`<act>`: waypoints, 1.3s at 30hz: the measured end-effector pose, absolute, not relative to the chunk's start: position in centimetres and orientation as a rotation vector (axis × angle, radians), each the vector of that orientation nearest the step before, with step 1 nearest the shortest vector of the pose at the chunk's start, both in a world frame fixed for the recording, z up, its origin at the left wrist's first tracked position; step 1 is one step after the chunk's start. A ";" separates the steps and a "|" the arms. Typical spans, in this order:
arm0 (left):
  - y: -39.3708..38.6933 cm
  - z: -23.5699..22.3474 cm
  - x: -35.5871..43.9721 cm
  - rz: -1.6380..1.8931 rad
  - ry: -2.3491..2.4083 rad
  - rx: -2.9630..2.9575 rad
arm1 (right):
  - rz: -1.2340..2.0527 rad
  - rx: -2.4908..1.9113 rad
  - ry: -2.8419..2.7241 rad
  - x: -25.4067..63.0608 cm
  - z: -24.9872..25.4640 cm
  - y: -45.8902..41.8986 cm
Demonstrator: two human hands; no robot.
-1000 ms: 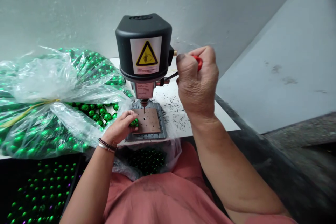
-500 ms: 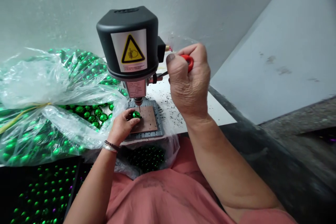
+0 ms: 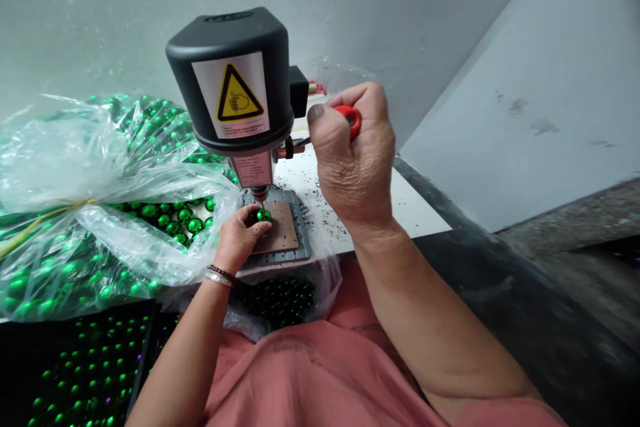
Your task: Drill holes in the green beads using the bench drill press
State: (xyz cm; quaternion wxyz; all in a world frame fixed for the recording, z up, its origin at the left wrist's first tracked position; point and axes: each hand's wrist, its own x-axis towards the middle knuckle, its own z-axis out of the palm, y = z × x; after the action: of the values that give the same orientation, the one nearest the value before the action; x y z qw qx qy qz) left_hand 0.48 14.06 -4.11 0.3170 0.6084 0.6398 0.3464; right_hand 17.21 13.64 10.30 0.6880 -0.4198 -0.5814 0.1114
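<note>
My left hand (image 3: 240, 239) pinches a shiny green ball (image 3: 263, 215) against a brown plate (image 3: 280, 227), right beneath the thin bit (image 3: 259, 198) of a small bench drill. The black motor housing (image 3: 230, 77) of the drill, with a yellow warning label, stands above them. The plate lies on a grey ribbed base (image 3: 300, 227). My right hand (image 3: 350, 160) is closed around a red lever handle (image 3: 350, 119) at the drill's side. My fingers hide most of that handle.
A knotted clear plastic bag (image 3: 75, 173) of green balls fills the left side. Black shavings are scattered on the white tabletop (image 3: 350, 207). A black tray of green balls (image 3: 90, 367) sits low on the left, and another bag (image 3: 277, 300) hangs below the table edge.
The green ball has moved from the plate's front edge to beneath the drill bit, carried by my left hand. The whole view has shifted, with the drill appearing further left.
</note>
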 end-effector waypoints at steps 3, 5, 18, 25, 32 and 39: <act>14.2 -4.1 0.6 0.929 1.663 1.573 | 0.236 -0.952 -1.305 17.2 10.2 13.6; 14.3 -4.1 0.6 0.947 1.636 1.528 | 0.222 -0.965 -1.307 17.1 10.1 13.6; 14.0 -2.4 -0.1 0.809 1.690 1.615 | 0.247 -1.152 -1.427 17.8 14.0 17.3; 14.1 -2.1 0.1 0.774 1.649 1.585 | 0.239 -1.105 -1.445 18.0 13.6 17.6; 13.8 -2.2 0.7 0.667 1.756 1.764 | 0.255 -1.052 -1.426 17.8 13.5 17.6; 13.8 -2.2 1.6 0.643 1.797 1.806 | 0.287 -1.069 -1.416 17.9 13.5 16.8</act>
State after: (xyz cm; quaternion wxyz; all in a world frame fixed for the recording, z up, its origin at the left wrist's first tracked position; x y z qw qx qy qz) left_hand 1.56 13.81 -2.24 0.2540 0.6648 0.6614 0.2368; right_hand 17.90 16.75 13.51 0.6227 -0.4653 -0.6165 0.1248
